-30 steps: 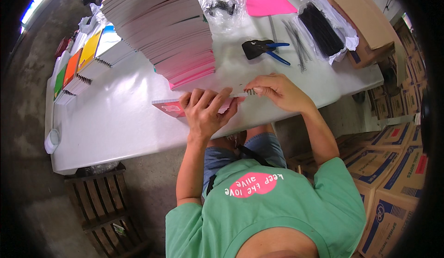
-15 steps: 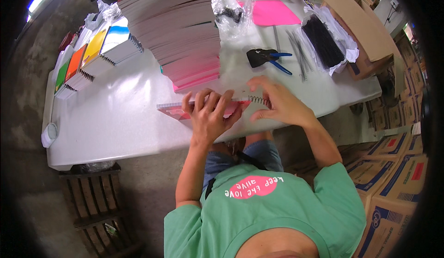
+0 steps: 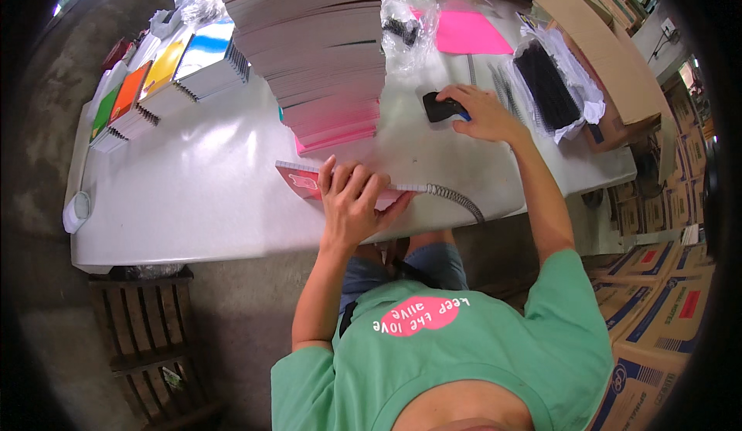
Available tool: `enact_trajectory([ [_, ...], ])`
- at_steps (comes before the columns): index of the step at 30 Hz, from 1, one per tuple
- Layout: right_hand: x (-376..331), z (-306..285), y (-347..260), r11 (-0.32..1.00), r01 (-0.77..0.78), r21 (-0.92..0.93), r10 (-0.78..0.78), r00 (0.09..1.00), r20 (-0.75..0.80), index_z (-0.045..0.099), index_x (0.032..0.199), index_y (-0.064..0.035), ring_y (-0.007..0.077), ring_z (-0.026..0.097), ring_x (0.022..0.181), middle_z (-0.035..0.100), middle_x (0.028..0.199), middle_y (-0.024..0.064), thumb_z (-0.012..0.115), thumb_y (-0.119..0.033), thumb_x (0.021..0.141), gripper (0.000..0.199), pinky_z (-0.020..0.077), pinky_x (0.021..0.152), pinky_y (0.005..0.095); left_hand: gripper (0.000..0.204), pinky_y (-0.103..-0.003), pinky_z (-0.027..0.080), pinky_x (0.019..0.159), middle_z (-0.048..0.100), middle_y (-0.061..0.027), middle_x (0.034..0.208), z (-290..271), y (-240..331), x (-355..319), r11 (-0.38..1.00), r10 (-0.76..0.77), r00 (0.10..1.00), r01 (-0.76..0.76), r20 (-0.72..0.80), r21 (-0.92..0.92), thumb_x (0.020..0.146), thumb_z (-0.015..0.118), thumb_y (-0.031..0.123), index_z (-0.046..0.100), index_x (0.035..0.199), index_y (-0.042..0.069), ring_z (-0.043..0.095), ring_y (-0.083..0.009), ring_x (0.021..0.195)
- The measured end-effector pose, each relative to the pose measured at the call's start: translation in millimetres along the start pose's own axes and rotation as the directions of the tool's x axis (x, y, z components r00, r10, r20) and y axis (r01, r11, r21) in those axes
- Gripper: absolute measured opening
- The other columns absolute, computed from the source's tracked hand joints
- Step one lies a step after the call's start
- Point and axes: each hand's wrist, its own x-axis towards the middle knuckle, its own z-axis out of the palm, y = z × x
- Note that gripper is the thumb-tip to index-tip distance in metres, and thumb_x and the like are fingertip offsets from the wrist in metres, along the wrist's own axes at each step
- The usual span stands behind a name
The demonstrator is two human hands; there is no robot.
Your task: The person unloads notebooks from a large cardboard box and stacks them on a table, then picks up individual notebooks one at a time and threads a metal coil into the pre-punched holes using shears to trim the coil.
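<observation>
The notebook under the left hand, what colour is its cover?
Pink-red; the notebook shows best in the head view, under the left hand.

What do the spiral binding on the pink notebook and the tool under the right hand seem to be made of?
Spiral binding: probably thin metal wire, grey coils trailing past the pink notebook.
Tool under the right hand: dark, with blue showing at the hand, perhaps a plastic grip; too covered to be sure.

Pliers (image 3: 442,107): largely covered by the right hand (image 3: 481,113), only dark handles with a blue tip showing, so the grip is unclear. Pink notebook (image 3: 303,179): mostly hidden under the left hand (image 3: 352,199); cover print too small to tell. Tall stack of notebooks (image 3: 321,45): top cut off by the upper edge.
</observation>
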Motion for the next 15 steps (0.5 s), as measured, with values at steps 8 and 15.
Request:
enact_trajectory([
  [8,51.4,45.0,43.8,0.857,-0.261,-0.443,0.357,0.922,0.147,0.045,0.132,-0.0254,0.0259,0.039,0.124,0.044,0.133,0.0073,0.061,-0.022,0.075,0.058,0.0173,0.093,0.0702,0.032,-0.045,0.026,0.099,0.051,-0.0029,0.077,-2.8,5.4,-6.6,0.999,-0.039,0.999,0.039,0.008,0.023,0.062,0.076,0.034,0.058,0.077,0.013,0.052,-0.0215,0.083],
  [15,28.0,45.3,28.7,0.998,-0.053,0.023,0.057,0.915,-0.399,0.066,0.11,-0.022,0.0205,0.044,0.115,0.046,0.131,0.0021,0.068,-0.025,0.077,0.033,0.026,0.097,0.0551,0.036,-0.046,0.021,0.103,0.051,-0.0035,0.077,-4.3,4.5,-5.4,0.999,-0.052,0.999,0.052,0.013,0.009,0.056,0.077,0.032,0.058,0.08,0.013,0.052,-0.0226,0.086],
])
